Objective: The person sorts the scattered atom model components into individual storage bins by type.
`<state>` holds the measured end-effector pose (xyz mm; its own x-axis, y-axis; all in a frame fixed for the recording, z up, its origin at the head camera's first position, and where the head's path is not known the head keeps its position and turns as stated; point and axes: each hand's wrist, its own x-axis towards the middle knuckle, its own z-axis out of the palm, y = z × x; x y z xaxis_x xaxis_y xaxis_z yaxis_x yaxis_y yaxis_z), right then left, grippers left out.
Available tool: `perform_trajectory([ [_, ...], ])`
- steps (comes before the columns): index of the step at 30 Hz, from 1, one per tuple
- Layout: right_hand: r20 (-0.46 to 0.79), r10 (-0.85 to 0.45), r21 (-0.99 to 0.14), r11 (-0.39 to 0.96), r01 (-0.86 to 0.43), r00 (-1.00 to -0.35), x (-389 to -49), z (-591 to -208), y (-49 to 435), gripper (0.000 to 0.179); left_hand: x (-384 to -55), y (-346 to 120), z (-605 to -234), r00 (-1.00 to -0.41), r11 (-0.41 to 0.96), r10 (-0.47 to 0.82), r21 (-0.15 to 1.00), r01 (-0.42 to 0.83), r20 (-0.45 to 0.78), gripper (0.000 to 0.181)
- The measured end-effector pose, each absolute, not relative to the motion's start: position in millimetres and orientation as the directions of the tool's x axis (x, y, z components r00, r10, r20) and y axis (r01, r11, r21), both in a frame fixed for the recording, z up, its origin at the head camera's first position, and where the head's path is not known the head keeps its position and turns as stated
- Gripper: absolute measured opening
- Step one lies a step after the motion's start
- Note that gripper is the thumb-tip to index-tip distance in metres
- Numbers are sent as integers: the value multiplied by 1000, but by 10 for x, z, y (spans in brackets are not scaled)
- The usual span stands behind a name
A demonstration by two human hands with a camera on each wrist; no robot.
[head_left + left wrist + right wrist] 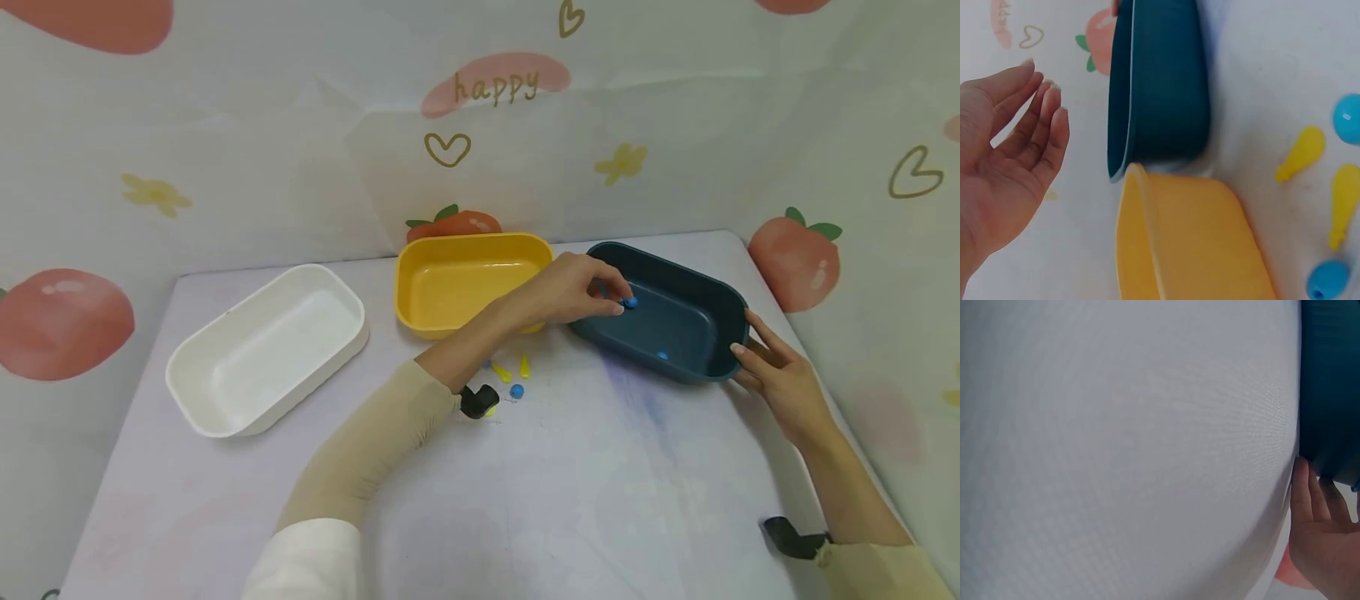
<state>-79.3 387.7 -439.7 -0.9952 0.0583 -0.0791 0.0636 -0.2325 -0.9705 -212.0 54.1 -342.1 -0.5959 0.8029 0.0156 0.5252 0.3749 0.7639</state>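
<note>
In the head view my left hand (573, 287) reaches over the dark blue tub (675, 283), fingertips beside a small blue piece (632, 302). The left wrist view shows that hand's fingers loosely bent, with a gap between thumb and fingers and nothing visible between them. Another blue piece (662, 356) lies on the tub's floor. My right hand (780, 387) grips the tub's right end, thumb at the rim and fingers against the outer wall. On the table near my left forearm lie blue balls (1327, 279) and yellow teardrop-shaped pieces (1302, 153); the forearm partly hides this group.
A yellow tub (472, 283) stands at the back, left of the dark blue one, partly behind my left forearm. Farther left a white tub (266, 350) sits at an angle. A printed cloth backdrop (300, 167) rises behind the white table (570, 492).
</note>
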Motion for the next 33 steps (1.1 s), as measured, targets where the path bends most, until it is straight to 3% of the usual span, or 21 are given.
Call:
perform_trajectory([
  [18, -94, 54, -967, -241, 78, -994, -759, -4392, 3918, 63, -1839, -22, -3458, -650, 262, 748, 840, 476, 135, 20],
  [33, -100, 58, -960, -270, 81, -993, -785, -4384, 3862, 62, -1693, -563, -3631, -726, 297, 678, 860, 415, 116, 20],
])
